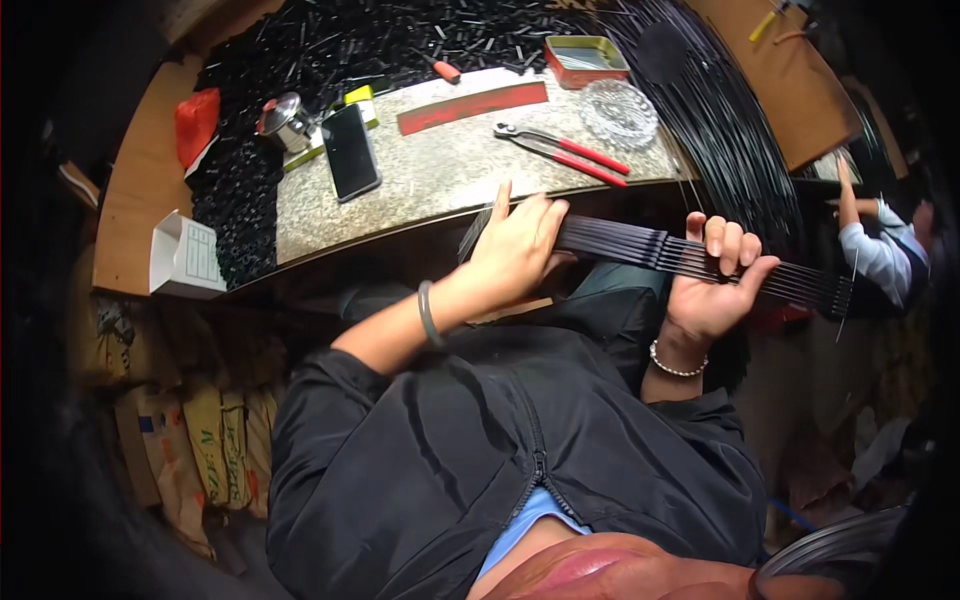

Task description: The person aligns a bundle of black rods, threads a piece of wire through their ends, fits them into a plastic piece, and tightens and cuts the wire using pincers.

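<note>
A flat band of dark, thin parallel rods [612, 241] is stretched between my hands, just off the table's near edge. My left hand [515, 245] grips its left end, with the index finger pointing up. Fingers of my right hand [715, 285] curl around the band farther right, where its separate rods show and run on past the hand. Thin wire-like ends stick out at both sides. Beyond my hands, red-handled pincers [575, 158] lie on the speckled board [430, 170], with a red strip [470, 107] behind them.
A phone [351, 155], metal pot [287, 122] and white box [187, 260] stand left. A clear glass dish [618, 112] and red tin [585, 62] sit right. Small black pieces [350, 40] heap behind; long dark rods [715, 120] lie right. Another person [885, 250] works at far right.
</note>
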A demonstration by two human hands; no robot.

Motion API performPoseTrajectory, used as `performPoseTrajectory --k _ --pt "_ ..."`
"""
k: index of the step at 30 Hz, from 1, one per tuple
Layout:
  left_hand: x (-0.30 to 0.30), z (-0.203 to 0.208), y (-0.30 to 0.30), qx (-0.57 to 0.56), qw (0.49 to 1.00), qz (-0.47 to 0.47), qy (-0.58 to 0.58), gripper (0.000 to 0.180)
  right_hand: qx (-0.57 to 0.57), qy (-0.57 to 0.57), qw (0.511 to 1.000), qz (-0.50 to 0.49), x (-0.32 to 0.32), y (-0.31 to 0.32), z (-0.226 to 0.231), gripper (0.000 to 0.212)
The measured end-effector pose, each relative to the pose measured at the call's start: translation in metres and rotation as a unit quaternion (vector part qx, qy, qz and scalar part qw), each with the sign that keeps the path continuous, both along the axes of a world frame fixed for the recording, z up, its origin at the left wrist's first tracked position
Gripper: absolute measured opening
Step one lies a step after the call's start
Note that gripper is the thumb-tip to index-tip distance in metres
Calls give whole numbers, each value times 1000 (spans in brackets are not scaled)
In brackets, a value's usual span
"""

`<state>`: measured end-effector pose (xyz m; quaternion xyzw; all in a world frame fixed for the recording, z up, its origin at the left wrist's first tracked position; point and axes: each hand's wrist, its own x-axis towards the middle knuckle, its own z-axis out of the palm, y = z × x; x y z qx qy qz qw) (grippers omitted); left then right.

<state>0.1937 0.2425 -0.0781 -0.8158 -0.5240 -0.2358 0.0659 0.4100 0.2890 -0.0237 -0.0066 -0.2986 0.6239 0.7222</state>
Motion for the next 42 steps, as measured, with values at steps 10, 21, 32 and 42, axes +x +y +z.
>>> performPoseTrajectory --k 10,21,32,42 --pt "-45 155 -53 -33 972 -23 231 2 404 -505 760 -70 -37 -65 34 57" --pt "-30 156 -39 12 995 -6 100 48 91 -442 844 292 -130 6 -72 14" --pt "-66 115 0 -217 767 -198 -571 44 70 -397 818 411 -119 6 -116 58" --pt "-75 99 -4 -409 729 -278 -472 68 153 -546 818 102 -125 5 -100 41"
